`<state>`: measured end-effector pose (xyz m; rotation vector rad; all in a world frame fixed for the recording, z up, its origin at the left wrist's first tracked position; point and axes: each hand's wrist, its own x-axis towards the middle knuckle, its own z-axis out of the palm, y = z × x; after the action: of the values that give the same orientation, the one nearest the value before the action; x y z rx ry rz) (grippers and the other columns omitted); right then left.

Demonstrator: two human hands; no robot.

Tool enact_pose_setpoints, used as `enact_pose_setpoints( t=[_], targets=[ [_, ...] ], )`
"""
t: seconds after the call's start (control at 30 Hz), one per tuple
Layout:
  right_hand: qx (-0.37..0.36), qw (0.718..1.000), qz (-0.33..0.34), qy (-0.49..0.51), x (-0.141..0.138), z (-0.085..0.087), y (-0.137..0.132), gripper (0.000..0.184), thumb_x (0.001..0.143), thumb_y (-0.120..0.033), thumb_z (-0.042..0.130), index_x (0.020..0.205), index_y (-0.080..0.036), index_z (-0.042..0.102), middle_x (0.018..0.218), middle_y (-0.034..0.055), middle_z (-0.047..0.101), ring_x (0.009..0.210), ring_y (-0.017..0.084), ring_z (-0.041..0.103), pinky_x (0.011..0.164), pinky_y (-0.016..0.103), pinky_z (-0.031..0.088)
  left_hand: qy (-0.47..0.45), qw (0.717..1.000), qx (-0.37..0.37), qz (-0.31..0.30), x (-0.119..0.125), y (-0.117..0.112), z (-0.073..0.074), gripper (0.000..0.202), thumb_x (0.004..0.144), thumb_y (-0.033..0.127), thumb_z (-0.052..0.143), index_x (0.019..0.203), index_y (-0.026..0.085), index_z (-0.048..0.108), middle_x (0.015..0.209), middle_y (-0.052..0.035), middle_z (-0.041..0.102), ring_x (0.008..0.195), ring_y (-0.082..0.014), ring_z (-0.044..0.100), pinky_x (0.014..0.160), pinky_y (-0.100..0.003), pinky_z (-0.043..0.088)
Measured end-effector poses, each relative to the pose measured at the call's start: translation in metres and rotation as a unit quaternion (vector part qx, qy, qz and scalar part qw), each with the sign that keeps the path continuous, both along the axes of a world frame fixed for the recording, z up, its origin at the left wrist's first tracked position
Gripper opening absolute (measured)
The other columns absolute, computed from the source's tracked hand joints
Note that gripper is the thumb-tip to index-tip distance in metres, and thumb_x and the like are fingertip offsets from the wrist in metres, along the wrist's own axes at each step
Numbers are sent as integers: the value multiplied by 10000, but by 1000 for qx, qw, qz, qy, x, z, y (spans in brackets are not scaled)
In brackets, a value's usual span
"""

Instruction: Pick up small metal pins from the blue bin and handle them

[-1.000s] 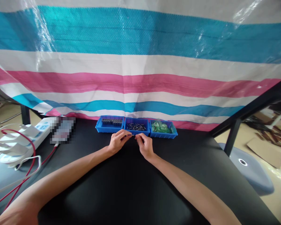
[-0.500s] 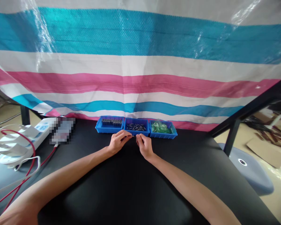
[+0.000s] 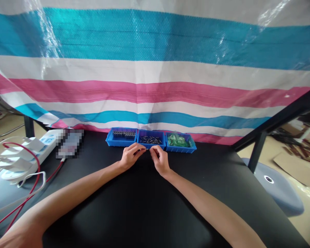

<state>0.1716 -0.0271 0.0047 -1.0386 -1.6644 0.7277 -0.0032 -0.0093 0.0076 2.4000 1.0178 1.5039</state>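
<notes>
My left hand [image 3: 131, 155] has its thumb and fingertips pinched together at the front of the middle blue bin. Facing it, my right hand [image 3: 160, 161] is pinched too, its fingertips a short gap away. Something small and thin shows between the two sets of fingertips, too tiny to name. Behind them, the middle blue bin [image 3: 160, 146] holds many small dark and silvery metal pins or screws. The left blue bin [image 3: 121, 142] has dark cylindrical pieces standing in rows. Green pieces, some seemingly in clear wrapping, fill the right blue bin [image 3: 179, 149].
The bins stand on a black table [image 3: 129, 210] against a striped plastic sheet [image 3: 155, 93]. At left lie a white power strip [image 3: 48, 139] with plugs, red and white cables, and a blurred-out device [image 3: 70, 143]. A grey stool [image 3: 279, 189] stands beyond the right edge.
My right hand's fingers have shifted slightly and look a little less curled. Both hands otherwise stay in the same place, and the view has moved very slightly.
</notes>
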Motion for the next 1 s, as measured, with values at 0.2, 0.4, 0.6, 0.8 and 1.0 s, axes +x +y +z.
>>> enact_pose_setpoints(
  t=[0.2, 0.4, 0.6, 0.8, 1.0],
  targets=[
    [0, 1000, -4, 9, -1, 0, 0, 178, 903, -336, 485, 921, -184, 576, 712, 24, 611, 586, 134, 551, 565, 238, 440, -3, 1000, -1, 6, 0, 0, 0, 111, 876, 246, 577, 928, 178, 647, 813, -32, 668, 702, -106, 620, 631, -197, 501],
    [1, 1000, -12, 20, -2, -1, 0, 183, 897, -343, 502, 941, -186, 584, 697, 13, 606, 566, 129, 542, 569, 237, 441, -3, 1000, -5, 9, 0, 0, -1, 107, 871, 239, 584, 925, 172, 647, 810, -32, 663, 668, -96, 602, 587, -185, 484],
    [6, 1000, -9, 12, -1, 2, -1, 212, 898, -361, 499, 874, -178, 602, 715, 21, 615, 583, 130, 547, 567, 233, 434, -7, 1000, 7, 0, 0, 0, -1, 78, 863, 204, 592, 909, 171, 647, 815, -31, 669, 729, -109, 620, 646, -197, 501],
    [5, 1000, -8, -8, 0, 3, -1, 240, 903, -365, 489, 802, -178, 601, 629, 3, 570, 538, 121, 507, 534, 229, 409, -6, 1000, -1, 6, 0, -1, 1, 89, 863, 210, 594, 924, 175, 649, 826, -31, 674, 717, -105, 621, 643, -194, 505],
    [1, 1000, 3, -14, 0, 2, 0, 274, 913, -364, 463, 751, -181, 588, 583, -4, 541, 525, 122, 500, 509, 226, 388, -2, 1000, 11, 7, 0, -1, 0, 93, 866, 218, 592, 928, 176, 647, 820, -32, 675, 702, -104, 620, 622, -192, 502]
  ],
)
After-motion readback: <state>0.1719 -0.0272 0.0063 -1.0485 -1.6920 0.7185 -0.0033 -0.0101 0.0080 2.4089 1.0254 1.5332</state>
